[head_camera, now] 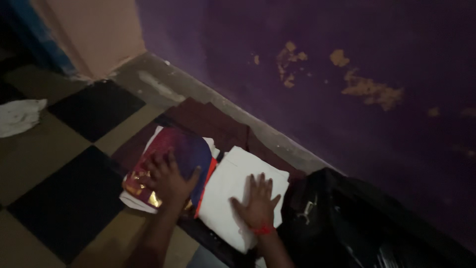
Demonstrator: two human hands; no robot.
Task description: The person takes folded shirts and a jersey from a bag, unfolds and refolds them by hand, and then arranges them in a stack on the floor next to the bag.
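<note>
Checkered floor (59,198) meets purple wall (307,74); white rag (20,116) upper left; left hand (168,178) flat, fingers spread, on colourful folded cloth (181,149) at centre; right hand (259,201) flat on white folded cloth (228,183); black bag (347,218) lower right.

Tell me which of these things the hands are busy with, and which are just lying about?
In hand:
left hand pressing flat on the purple and gold folded cloth
right hand flat on the white folded cloth

Lying about:
black bag by the wall
crumpled white cloth on the chequered floor
dark red mat under the stacks
</note>
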